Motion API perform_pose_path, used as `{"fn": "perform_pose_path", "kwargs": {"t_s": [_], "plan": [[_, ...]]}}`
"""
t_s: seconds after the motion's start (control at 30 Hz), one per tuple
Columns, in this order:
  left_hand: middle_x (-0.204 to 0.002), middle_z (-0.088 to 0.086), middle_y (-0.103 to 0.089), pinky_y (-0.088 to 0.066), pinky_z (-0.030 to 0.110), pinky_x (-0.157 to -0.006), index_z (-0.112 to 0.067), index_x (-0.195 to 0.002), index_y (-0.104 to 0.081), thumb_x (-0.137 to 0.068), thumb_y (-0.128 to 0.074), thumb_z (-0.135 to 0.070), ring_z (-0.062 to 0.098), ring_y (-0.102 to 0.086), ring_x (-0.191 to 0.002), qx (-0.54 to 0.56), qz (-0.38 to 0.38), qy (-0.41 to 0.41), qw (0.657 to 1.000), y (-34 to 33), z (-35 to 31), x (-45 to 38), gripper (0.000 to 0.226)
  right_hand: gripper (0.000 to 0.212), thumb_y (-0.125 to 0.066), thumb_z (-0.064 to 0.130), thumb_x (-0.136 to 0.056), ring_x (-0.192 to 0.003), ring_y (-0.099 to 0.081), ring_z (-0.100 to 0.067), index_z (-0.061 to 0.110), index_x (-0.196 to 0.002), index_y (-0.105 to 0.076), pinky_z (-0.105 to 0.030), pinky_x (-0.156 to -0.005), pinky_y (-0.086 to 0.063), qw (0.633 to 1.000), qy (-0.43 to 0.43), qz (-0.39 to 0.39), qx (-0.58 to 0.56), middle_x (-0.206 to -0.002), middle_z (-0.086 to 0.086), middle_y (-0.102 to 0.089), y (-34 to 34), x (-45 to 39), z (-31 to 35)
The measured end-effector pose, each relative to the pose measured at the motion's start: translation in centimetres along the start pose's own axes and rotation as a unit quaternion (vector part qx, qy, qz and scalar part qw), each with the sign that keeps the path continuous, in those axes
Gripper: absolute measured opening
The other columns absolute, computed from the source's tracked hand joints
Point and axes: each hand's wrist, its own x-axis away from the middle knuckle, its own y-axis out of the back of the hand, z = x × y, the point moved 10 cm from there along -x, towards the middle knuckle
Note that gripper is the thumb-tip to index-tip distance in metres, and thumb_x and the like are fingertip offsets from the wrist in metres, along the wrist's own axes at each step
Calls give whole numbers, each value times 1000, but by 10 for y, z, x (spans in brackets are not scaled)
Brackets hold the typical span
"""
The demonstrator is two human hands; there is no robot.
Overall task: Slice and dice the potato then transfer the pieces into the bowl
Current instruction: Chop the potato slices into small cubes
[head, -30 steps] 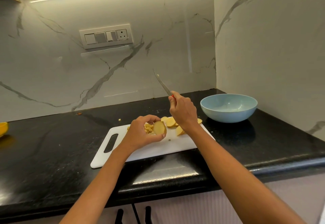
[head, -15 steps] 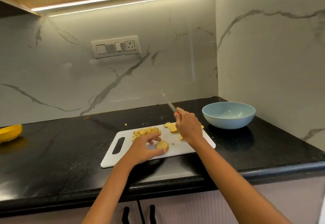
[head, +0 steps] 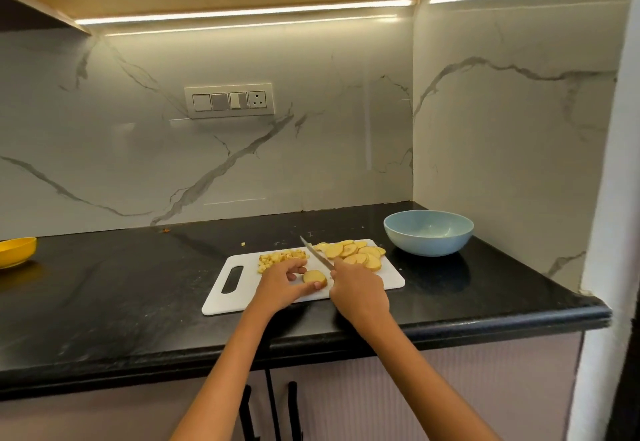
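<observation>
head view | worn high; faces forward-down | counter (head: pixel 104 302) near, below

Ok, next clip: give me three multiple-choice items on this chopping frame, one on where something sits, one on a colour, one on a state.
1. Where does the diced potato lie?
A. in the bowl
B. on the cutting board
C. on the bare counter

2. What colour is the bowl right of the board?
A. light blue
B. red
C. black

3. What is the right hand doing?
A. resting flat and empty
B. holding the bowl's rim
C. gripping the knife

Answers:
1 B, the pile sits on the cutting board near its far edge.
2 A, it is pale blue inside and out.
3 C, the blade sticks out from its grip towards the slices, while the left hand holds one slice.
</observation>
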Motion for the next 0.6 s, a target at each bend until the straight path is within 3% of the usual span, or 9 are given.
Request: {"fn": "perform_pose_path", "kwargs": {"t_s": [0.17, 0.33, 0.6], "plan": [[-122, -2, -61, -41, 24, -84, -16, -113, -66, -75, -74, -39, 11, -54, -104, -23, -14, 15, 1000, 1, -1, 5, 45, 26, -40, 19, -97, -101, -58, -23, 11, -117, -54, -30, -82, -43, 999, -22, 30, 25, -115, -9, -60, 6, 22, 1], [-125, -1, -60, -42, 27, -89, -15, -118, -64, -75, -73, -41, 13, -54, -109, -32, -10, 27, 999, 1, 0, 5, 51, 25, -44, 20, -96, -99, -59, -22, 10, -116, -55, -28, -81, -44, 998, -36, 53, 28, -113, -9, -59, 10, 37, 3], [-122, -1, -60, -42, 27, -85, -18, -114, -66, -74, -75, -41, 9, -50, -99, -24, -7, 42, 999, 2, 2, 3, 47, 28, -42, 18, -97, -101, -59, -21, 11, -123, -52, -29, -83, -44, 996, -39, 63, 50, -116, -9, -59, 12, 48, 8]]}}
